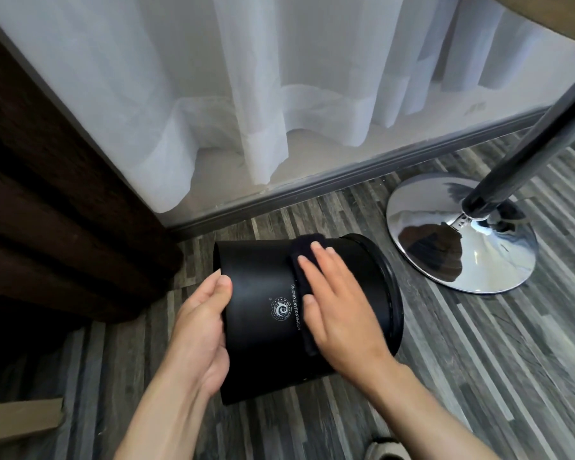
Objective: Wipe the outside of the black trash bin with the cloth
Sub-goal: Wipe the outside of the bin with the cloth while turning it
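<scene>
The black trash bin (pixel 263 277) lies tipped on its side above the floor, its base to the left and its rimmed mouth to the right, a round white logo on its wall. My left hand (pixel 203 330) grips the base end, thumb on the side wall. A dark cloth (pixel 304 250) drapes over the bin's wall in a band. My right hand (pixel 336 300) presses flat on the cloth, fingers spread and pointing up-left. Part of the cloth is hidden under that hand.
A chrome table base (pixel 462 247) with a dark pole (pixel 525 154) stands at the right, close to the bin's mouth. White sheer curtains (pixel 246 94) hang behind. Dark wooden furniture (pixel 47 210) fills the left. The floor (pixel 478 376) is grey striped planks.
</scene>
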